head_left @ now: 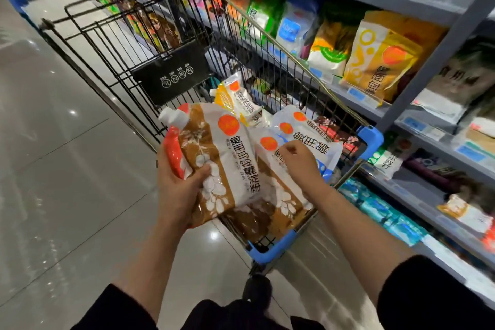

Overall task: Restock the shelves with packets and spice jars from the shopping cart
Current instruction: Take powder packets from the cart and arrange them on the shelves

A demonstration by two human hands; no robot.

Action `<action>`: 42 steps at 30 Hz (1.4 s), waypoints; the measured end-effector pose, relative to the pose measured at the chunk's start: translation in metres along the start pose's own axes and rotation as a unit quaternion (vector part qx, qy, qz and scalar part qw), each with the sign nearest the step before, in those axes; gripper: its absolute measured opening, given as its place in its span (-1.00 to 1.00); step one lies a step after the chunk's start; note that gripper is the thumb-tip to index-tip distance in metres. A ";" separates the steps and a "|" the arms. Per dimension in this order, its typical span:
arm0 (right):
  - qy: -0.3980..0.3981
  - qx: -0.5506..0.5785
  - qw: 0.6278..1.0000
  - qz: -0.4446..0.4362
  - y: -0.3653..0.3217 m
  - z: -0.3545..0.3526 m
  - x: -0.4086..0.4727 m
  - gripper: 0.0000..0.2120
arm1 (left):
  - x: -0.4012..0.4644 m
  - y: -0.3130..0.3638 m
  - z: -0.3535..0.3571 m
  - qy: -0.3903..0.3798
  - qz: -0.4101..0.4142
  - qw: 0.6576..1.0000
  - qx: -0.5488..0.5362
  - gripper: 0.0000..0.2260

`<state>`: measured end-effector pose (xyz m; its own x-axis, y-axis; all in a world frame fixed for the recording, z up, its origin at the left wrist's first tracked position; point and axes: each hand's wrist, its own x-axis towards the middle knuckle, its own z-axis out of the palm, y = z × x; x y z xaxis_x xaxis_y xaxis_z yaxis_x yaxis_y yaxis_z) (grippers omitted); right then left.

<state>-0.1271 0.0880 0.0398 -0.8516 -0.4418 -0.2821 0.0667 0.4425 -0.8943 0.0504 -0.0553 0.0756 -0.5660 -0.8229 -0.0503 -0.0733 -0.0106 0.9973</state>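
My left hand (180,187) grips a brown-and-white spouted packet (219,158) by its lower left edge, held over the near end of the shopping cart (273,248). Behind it a second brown packet (284,193) leans in the cart. My right hand (301,162) reaches into the cart with curled fingers, pinching the top of that second packet next to a blue-and-white packet (313,128). A yellow-and-white packet (238,99) lies farther in. No spice jars are in sight.
Grey shelves (417,5) run along the right, filled with packets, among them a yellow pouch (380,61) at cart height. Price tags line the shelf edges. Polished floor tiles (67,169) spread to the left. The cart's black wire child seat (171,78) stands at its far end.
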 end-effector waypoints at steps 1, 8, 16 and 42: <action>-0.002 -0.054 0.998 0.022 0.010 -0.010 0.005 -0.78 | 0.002 0.003 -0.007 0.013 0.007 1.000 0.008 -0.28; -0.095 -0.352 0.931 0.029 0.023 -0.013 0.008 -0.03 | -0.006 0.016 -0.021 0.058 0.001 0.998 0.024 -0.32; -0.099 -0.250 0.962 0.042 0.024 -0.016 0.013 -0.34 | -0.027 0.010 0.007 0.041 -0.004 0.999 0.025 -0.29; -0.243 0.069 0.967 -0.037 -0.022 0.042 -0.015 -0.19 | -0.019 0.004 -0.009 0.002 -0.078 0.988 -0.134 -0.45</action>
<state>-0.0941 0.0522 0.0494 -0.5141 -0.7975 -0.3158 0.1124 0.3024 -0.9465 0.0682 -0.0450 0.0808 -0.5609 -0.8020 -0.2052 0.0617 -0.2877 0.9557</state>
